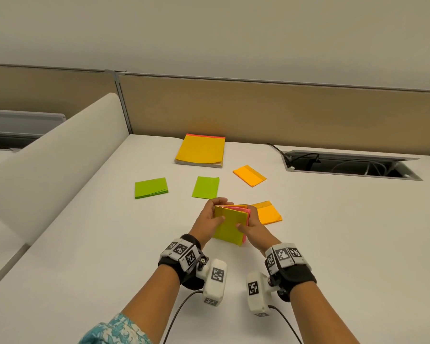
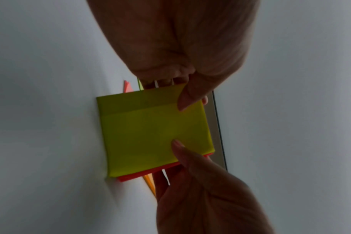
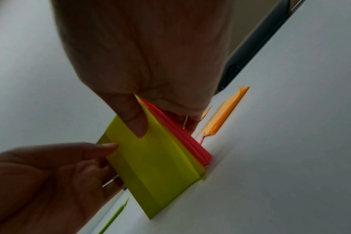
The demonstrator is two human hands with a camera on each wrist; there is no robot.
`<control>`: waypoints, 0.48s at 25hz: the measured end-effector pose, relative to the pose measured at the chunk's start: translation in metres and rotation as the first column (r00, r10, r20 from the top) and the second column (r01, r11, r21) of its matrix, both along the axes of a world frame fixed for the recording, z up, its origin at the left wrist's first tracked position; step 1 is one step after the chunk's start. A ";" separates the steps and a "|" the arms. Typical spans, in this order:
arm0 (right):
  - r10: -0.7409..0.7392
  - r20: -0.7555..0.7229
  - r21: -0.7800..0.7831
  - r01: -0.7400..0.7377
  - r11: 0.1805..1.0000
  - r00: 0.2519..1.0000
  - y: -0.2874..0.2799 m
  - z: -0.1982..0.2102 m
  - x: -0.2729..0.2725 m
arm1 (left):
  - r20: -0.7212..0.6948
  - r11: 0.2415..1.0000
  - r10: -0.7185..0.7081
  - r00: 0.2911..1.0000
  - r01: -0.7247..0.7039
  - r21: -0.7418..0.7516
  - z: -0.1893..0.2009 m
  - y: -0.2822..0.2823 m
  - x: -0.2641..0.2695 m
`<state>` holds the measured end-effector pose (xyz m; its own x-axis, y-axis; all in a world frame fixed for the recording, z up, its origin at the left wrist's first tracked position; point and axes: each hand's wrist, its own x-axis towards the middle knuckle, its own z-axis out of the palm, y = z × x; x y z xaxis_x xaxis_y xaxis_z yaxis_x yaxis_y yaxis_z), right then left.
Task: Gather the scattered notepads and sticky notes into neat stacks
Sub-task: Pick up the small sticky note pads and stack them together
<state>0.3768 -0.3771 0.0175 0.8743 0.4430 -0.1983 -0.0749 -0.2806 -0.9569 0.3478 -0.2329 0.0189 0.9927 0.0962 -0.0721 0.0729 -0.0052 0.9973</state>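
Observation:
Both hands hold one stack of sticky notes [image 1: 230, 227], yellow-green in front and pink behind, standing on its edge on the white table [image 1: 333, 244]. My left hand [image 1: 219, 209] pinches its left side, thumb on the front face. My right hand [image 1: 246, 219] grips its right side, thumb in front and fingers behind. The left wrist view shows the stack [image 2: 154, 134] between the two thumbs, and the right wrist view shows the pink sheets fanned at the stack's [image 3: 160, 158] back. Loose on the table lie two green pads [image 1: 151, 187] [image 1: 205, 187] and two orange pads [image 1: 249, 175] [image 1: 269, 213].
A large yellow notepad [image 1: 200, 151] lies at the back near the partition. An open cable hatch [image 1: 350, 165] with wires is sunk into the table at the back right. A white divider panel [image 1: 50, 165] bounds the left side.

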 end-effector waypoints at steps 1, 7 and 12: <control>0.006 -0.005 -0.022 -0.006 1.000 1.000 0.001 -0.002 -0.001 | -0.006 1.000 -0.010 1.000 0.011 0.029 -0.002 -0.001 -0.001; -0.009 0.109 -0.118 0.022 0.993 0.994 0.001 0.000 0.006 | 0.040 0.987 -0.028 0.999 0.022 0.157 0.000 -0.001 0.003; 0.066 0.094 -0.200 -0.046 0.979 0.993 0.001 -0.007 0.004 | -0.044 0.982 -0.052 0.998 0.059 0.177 -0.010 0.000 0.001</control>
